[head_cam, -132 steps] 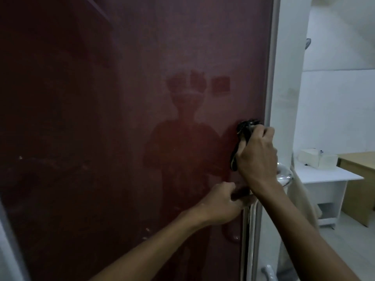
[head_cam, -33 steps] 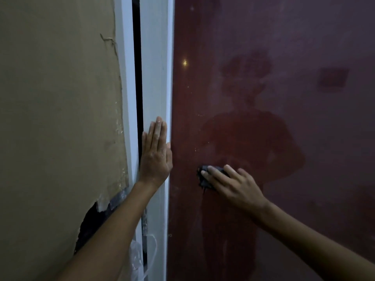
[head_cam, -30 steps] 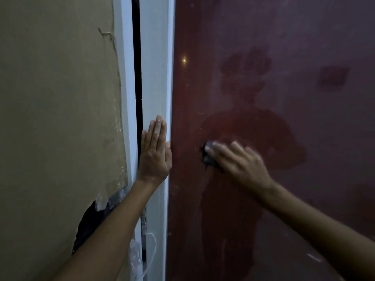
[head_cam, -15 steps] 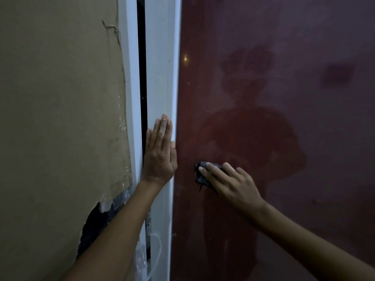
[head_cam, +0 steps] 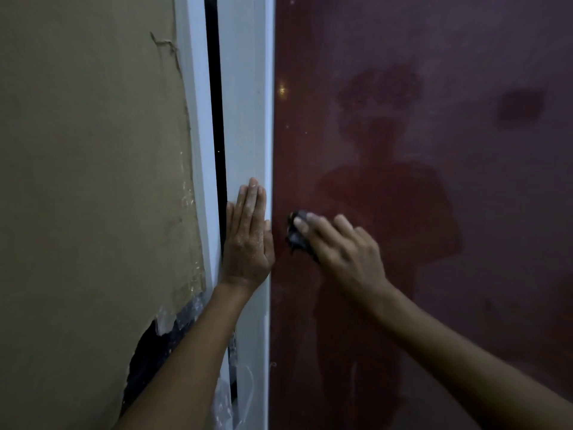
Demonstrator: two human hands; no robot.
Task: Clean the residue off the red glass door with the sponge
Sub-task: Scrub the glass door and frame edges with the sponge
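Note:
The red glass door (head_cam: 434,119) fills the right half of the view, hazy with residue and small pale specks near its left edge. My right hand (head_cam: 338,246) presses a small dark sponge (head_cam: 296,235) flat against the glass close to that edge; only the sponge's left part shows past my fingertips. My left hand (head_cam: 248,237) lies flat, fingers together and pointing up, on the white door frame (head_cam: 245,119) just left of the glass. It holds nothing.
A tan wall (head_cam: 93,150) takes up the left side, with peeling paint and a dark broken patch (head_cam: 152,352) low down. A narrow dark gap (head_cam: 214,103) runs between the wall trim and the frame. My reflection shows faintly in the glass.
My right hand has been rubbing the sponge up and down near the glass's left edge; it now sits slightly higher than half a second ago. My left hand stays flat on the frame.

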